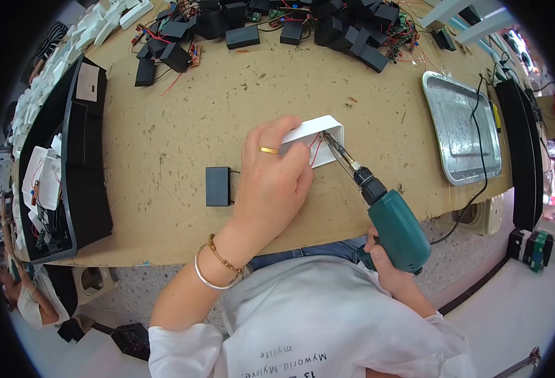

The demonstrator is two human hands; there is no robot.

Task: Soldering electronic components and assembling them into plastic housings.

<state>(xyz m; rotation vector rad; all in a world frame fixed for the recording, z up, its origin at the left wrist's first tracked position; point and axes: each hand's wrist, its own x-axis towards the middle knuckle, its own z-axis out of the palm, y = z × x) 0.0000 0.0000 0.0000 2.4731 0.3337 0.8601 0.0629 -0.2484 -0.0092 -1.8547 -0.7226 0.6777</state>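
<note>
My left hand [271, 179] is closed round a white plastic housing [314, 128] above the table, its open side facing right and toward me. Thin red wires show inside it. My right hand [388, 268] grips the handle of a green corded soldering gun [400, 230]. The gun points up and to the left, with its thin metal tip inside the housing by the red wires. Whether the tip touches anything there is too small to tell. A small black box [217, 186] with a short cable lies just left of my left wrist.
Black boxes [243, 37] with circuit boards and red wires are heaped along the far edge. A metal tray [469, 132] lies at right, the gun's cord [481, 157] crossing it. At left stands a black bin [88, 157] holding white housings. Another person's arm [35, 293] shows at far left.
</note>
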